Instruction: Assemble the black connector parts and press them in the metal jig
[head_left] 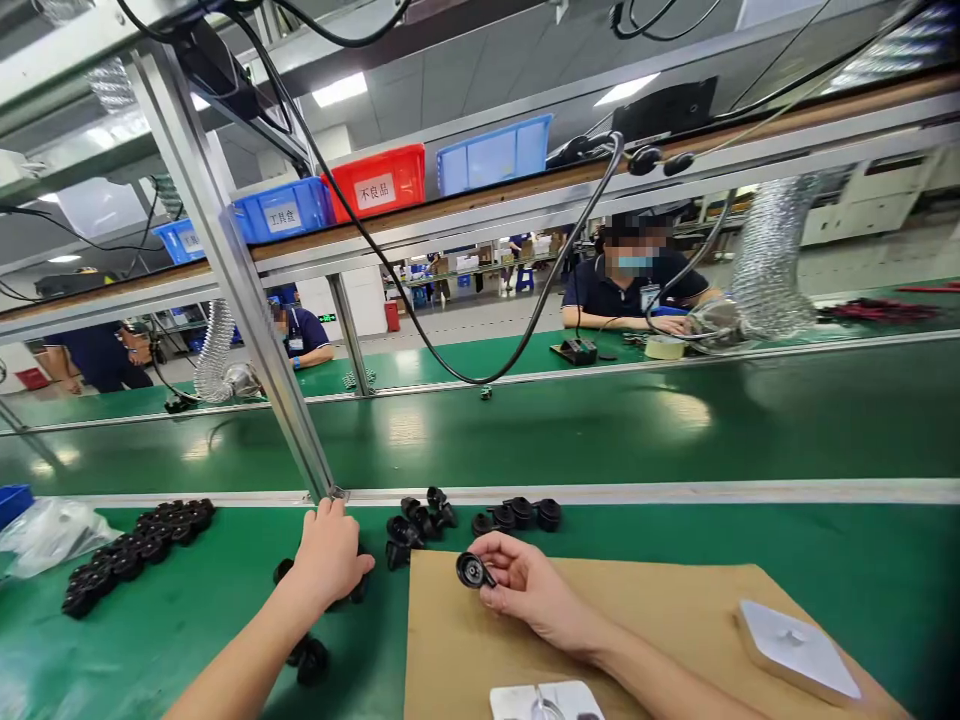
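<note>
My right hand (529, 590) is closed on a round black plastic housing (472, 570) with a short spout, gripped between thumb and fingers above the brown board. The housing's hollow, ringed side faces up. My left hand (330, 555) is over the green mat, among loose black plastic parts (309, 660). Its thumb stands apart from the fingers, whose tips are partly hidden, and I see nothing held in it. Beyond my hands lie a heap of black parts (420, 520) and a short row of round black housings (517, 514).
Brown board (660, 600) bears a white block (796, 645) at right and a white fixture (544, 702) in front. Rows of black parts (142, 545) and a plastic bag (60, 535) lie left. A metal post (240, 270) rises ahead; a cable (480, 380) hangs. A co-worker (637, 275) sits opposite.
</note>
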